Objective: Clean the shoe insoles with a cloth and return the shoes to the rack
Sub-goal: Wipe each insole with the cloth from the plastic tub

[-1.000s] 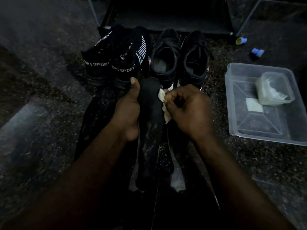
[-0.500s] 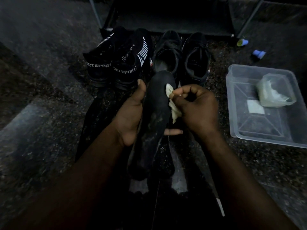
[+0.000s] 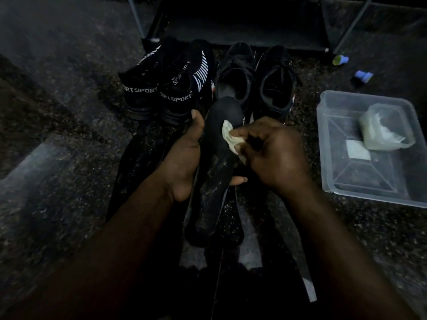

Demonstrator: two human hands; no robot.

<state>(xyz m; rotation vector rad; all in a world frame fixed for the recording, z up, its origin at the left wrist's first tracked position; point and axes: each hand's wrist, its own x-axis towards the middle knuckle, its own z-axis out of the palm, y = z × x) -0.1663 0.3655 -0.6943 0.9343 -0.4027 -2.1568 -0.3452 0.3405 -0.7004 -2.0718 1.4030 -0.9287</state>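
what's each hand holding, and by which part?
Left hand grips the black insole at mid-length, thumb on its left edge. Right hand pinches the bunched white cloth against the insole's upper half.

The insole (image 3: 217, 162) is black and matt, with pale dusty specks on its lower half. The cloth (image 3: 231, 139) is white, soft and crumpled. The floor (image 3: 69, 158) is dark speckled stone with a shine. The tub (image 3: 369, 197) is clear, smooth plastic. The sport shoes (image 3: 161, 88) look knitted. The lace-up shoes (image 3: 254, 82) are dull black, maybe mesh. The rack poles (image 3: 353, 21) look like grey metal.
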